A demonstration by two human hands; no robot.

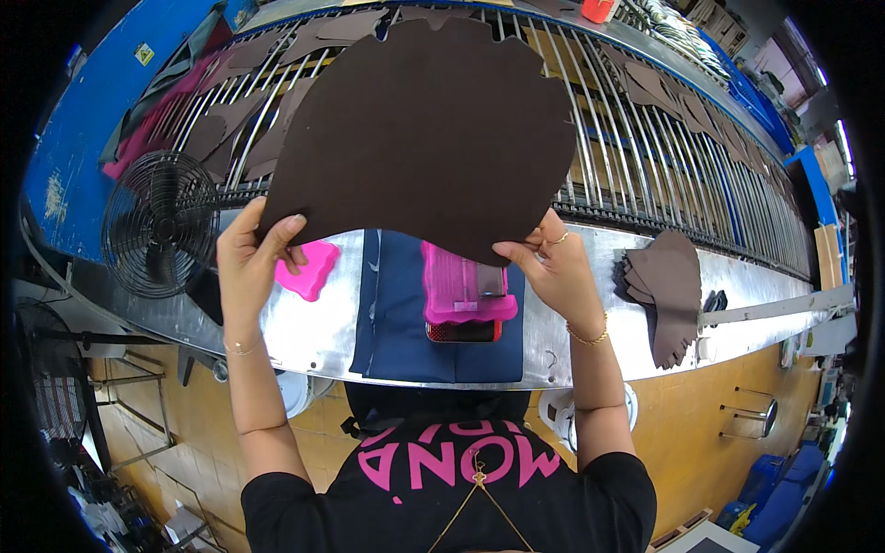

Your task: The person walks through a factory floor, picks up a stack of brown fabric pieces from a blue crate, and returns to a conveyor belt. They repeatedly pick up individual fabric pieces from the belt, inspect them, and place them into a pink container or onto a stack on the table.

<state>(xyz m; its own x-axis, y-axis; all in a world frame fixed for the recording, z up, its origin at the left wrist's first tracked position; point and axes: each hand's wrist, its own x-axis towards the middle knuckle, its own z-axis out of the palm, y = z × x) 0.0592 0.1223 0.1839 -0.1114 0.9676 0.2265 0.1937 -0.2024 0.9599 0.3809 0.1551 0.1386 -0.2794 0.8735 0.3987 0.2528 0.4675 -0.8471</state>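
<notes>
Both my hands hold up one large dark brown cut sheet (424,138), perhaps leather, with notches along its far edge. My left hand (253,258) pinches its near left corner between thumb and fingers. At the near right corner my right hand (558,267) pinches it the same way. Below the sheet, a dark blue cloth (396,313) lies on the metal table. On the cloth sits a pink case with a clear front (466,281), partly covered by the sheet, above a red and black object (461,332). A pink wavy-edged piece (309,272) lies beside my left hand.
A conveyor of metal rods (664,147) runs behind the metal table (581,355), carrying several brown cut pieces (645,88). A black fan (164,226) stands at left. Stacked brown pieces (668,286) lie at right, near a pale bar (779,306). A stool (756,413) stands on the floor.
</notes>
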